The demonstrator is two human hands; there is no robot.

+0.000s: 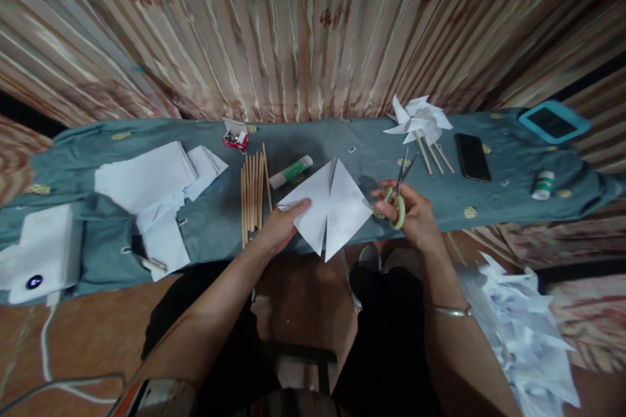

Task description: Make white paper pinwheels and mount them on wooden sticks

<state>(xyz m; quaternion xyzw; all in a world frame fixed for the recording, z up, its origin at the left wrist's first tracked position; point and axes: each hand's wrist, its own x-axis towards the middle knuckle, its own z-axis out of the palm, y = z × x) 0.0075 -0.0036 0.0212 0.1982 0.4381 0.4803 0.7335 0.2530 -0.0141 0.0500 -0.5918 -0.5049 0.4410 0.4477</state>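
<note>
My left hand [280,229] pinches the left corner of a white paper square [337,208], which is turned like a diamond. Slits run inward from the paper's top and bottom corners. To the right of the paper, my right hand [411,214] has its fingers in the handles of green-handled scissors [399,205]. Their blades point up and away from me, apart from the paper. A glue stick [291,172] lies just behind the paper, and several wooden sticks [252,195] are laid side by side to its left.
White paper sheets [147,176] and a white box-shaped device [49,251] lie on the left. A red box of small metal pieces [235,137] stands at the back. Paper pinwheels [419,118], a phone [472,156], a small tube [543,185] and a blue-framed tablet [555,121] are on the right. More pinwheels [525,332] sit low right.
</note>
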